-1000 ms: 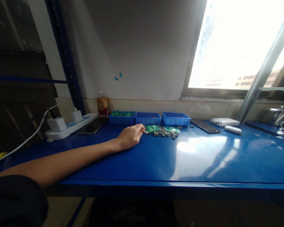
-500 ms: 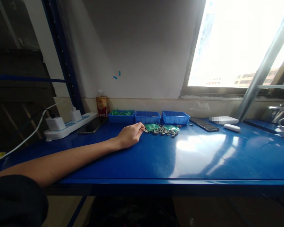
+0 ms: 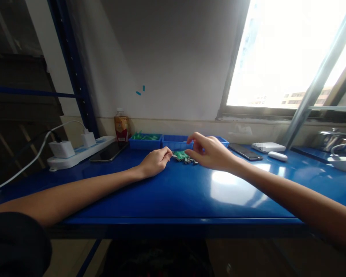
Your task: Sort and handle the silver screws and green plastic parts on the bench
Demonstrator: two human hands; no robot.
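My left hand (image 3: 155, 162) rests on the blue table with thumb and fingers pinched together. A small light-coloured piece shows at its fingertips, too small to name. My right hand (image 3: 210, 152) hovers over the bolts, thumb and fingers apart, with nothing visible between them. Between the hands lie several loose metal bolts (image 3: 191, 161) and a crumpled green plastic piece (image 3: 180, 155); my right hand hides part of the pile. Behind them stand a blue bin (image 3: 145, 144) with green pieces, a middle blue bin (image 3: 177, 145) and a right blue bin (image 3: 224, 142), partly covered by my right hand.
On the left are a power strip (image 3: 102, 145) with plugged-in chargers, a phone (image 3: 109, 152) and a bottle (image 3: 122, 127). To the right lie another phone (image 3: 245, 151), a white box (image 3: 272, 147) and a small white case (image 3: 277, 156). A metal pot (image 3: 331, 139) stands far right.
My right hand has come in from the right and now hangs over the bolts, covering some of them. My left hand keeps its pinch at the pile's left side. The view has shifted slightly.
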